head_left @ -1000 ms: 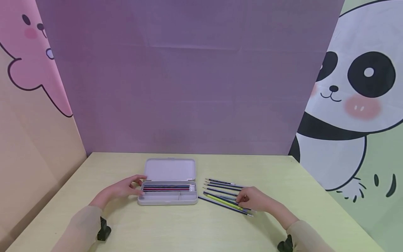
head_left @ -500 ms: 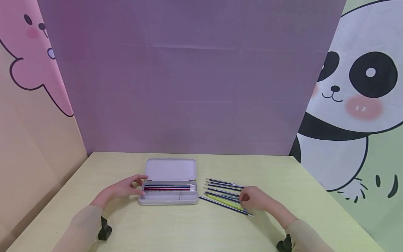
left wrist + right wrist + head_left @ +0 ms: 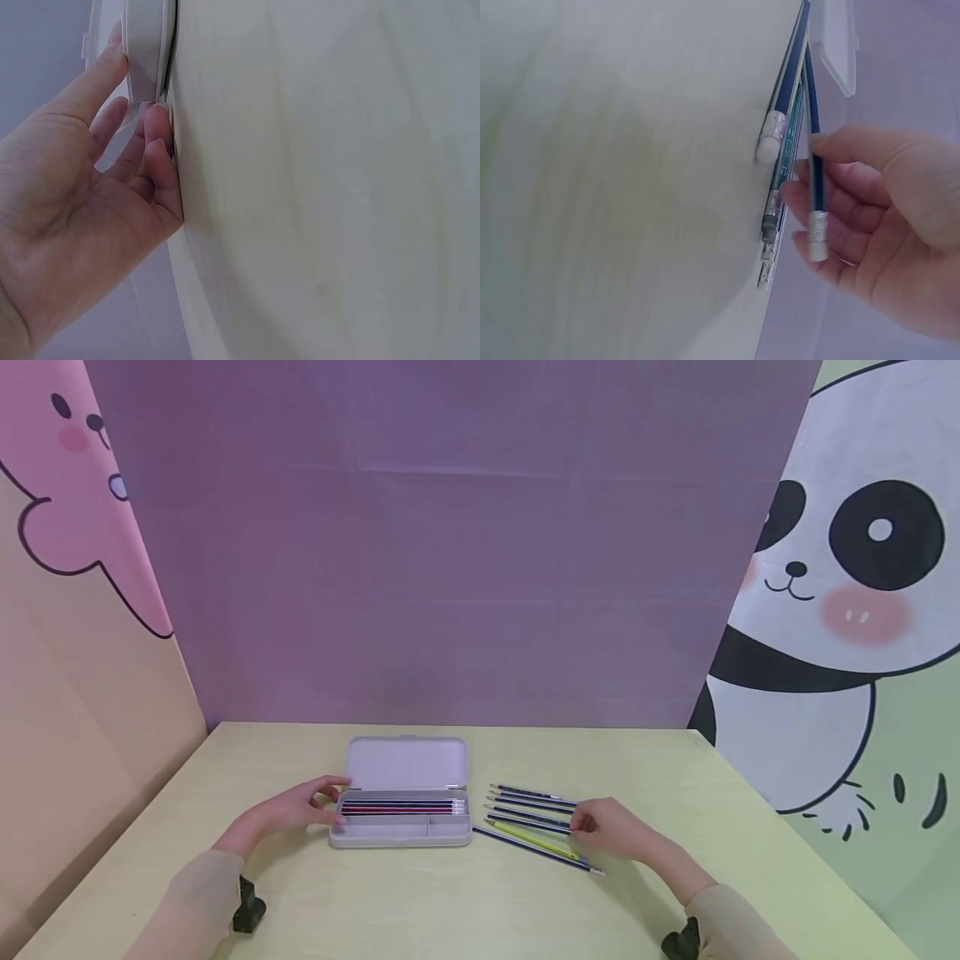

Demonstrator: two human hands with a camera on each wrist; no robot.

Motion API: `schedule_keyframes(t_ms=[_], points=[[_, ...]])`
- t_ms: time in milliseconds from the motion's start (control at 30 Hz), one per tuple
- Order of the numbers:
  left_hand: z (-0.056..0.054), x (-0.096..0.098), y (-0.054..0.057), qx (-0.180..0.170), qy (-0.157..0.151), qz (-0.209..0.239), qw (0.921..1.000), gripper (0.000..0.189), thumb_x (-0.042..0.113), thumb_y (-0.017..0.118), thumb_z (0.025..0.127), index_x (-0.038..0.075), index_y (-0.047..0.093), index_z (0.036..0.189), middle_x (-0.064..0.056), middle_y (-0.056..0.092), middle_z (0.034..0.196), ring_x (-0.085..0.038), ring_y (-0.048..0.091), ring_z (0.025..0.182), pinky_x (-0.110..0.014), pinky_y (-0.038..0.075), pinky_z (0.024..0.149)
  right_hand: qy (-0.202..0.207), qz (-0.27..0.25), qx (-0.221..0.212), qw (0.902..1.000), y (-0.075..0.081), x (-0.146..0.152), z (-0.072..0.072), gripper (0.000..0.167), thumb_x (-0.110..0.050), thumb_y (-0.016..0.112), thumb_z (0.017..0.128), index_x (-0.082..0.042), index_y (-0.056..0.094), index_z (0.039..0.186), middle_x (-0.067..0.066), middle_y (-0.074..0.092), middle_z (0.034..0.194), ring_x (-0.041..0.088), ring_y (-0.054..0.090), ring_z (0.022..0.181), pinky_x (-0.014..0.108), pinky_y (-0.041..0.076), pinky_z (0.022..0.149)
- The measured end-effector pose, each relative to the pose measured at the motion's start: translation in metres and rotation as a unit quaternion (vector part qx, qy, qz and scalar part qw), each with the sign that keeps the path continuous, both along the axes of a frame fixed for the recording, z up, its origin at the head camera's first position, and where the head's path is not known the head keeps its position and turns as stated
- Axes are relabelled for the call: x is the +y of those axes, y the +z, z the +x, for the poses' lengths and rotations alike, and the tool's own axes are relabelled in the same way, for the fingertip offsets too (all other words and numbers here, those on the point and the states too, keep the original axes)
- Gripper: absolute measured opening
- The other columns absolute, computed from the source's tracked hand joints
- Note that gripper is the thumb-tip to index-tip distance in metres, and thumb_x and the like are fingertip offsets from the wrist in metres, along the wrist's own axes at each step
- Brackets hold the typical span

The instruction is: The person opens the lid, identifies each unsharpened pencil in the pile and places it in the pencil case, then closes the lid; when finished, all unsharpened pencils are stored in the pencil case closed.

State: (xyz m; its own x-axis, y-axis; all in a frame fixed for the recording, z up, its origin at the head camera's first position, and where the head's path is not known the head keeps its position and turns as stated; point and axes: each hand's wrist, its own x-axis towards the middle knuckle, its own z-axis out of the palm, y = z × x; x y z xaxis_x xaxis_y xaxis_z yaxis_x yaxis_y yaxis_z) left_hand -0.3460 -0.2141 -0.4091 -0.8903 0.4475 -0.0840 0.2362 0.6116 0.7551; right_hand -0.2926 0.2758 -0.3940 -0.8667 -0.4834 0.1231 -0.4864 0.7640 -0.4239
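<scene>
An opened pale pencil case (image 3: 381, 841) stands on the table, with several striped pencils (image 3: 402, 807) in its back compartment. My left hand (image 3: 300, 804) holds the case's left end; in the left wrist view its thumb (image 3: 97, 82) lies against the case wall and the other fingers curl by the hinge side. My right hand (image 3: 611, 828) pinches a dark blue pencil (image 3: 817, 180) near its white eraser end, above the others in the right wrist view. Several dark pencils (image 3: 525, 793) and a yellow-green pencil (image 3: 532, 837) lie beside the case, points toward it.
The case's lid (image 3: 407, 763) leans back behind its tray. A light wooden table (image 3: 420, 910) bears everything, with a purple panel (image 3: 450, 568) rising behind its far edge. A small front compartment (image 3: 447, 830) sits at the case's right end.
My right hand has drawn the dark blue pencil up from beside the yellow-green one and shifted slightly away from me. The left hand stays on the case.
</scene>
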Motion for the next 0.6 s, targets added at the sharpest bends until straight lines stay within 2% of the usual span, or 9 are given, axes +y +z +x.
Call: schedule_keyframes(t_ms=[167, 333, 600], points=[[-0.0015, -0.0009, -0.0002, -0.001, -0.001, 0.002, 1.0000, 0.071, 0.026, 0.073, 0.081, 0.008, 0.038, 0.140, -0.014, 0.049, 0.119, -0.027, 0.051, 0.103, -0.044, 0.040, 0.091, 0.011, -0.031, 0.026, 0.9991, 0.0017, 0.0007, -0.0001, 0.005, -0.009, 0.064, 0.087, -0.005, 0.063, 0.086, -0.001, 0.061, 0.081, 0.003, 0.052, 0.069, 0.022, 0.046, 0.062], [-0.0019, -0.0011, -0.0006, -0.002, -0.001, 0.002, 1.0000, 0.070, 0.026, 0.073, 0.082, 0.008, 0.038, 0.140, -0.013, 0.049, 0.119, -0.027, 0.052, 0.103, -0.044, 0.040, 0.091, 0.024, -0.053, 0.060, 0.9965, 0.0017, 0.0010, -0.0005, 0.003, -0.004, 0.061, 0.089, -0.002, 0.062, 0.091, 0.003, 0.062, 0.086, 0.004, 0.052, 0.071, 0.022, 0.046, 0.062], [-0.0022, -0.0007, -0.0014, 0.003, -0.002, 0.000, 1.0000, 0.071, 0.027, 0.073, 0.082, 0.007, 0.038, 0.140, -0.013, 0.049, 0.119, -0.026, 0.051, 0.103, -0.043, 0.040, 0.090, 0.007, -0.050, 0.086, 0.9950, 0.0028, -0.0009, -0.0031, 0.010, -0.007, 0.066, 0.085, -0.005, 0.065, 0.095, 0.001, 0.061, 0.086, 0.008, 0.054, 0.073, 0.023, 0.047, 0.065]])
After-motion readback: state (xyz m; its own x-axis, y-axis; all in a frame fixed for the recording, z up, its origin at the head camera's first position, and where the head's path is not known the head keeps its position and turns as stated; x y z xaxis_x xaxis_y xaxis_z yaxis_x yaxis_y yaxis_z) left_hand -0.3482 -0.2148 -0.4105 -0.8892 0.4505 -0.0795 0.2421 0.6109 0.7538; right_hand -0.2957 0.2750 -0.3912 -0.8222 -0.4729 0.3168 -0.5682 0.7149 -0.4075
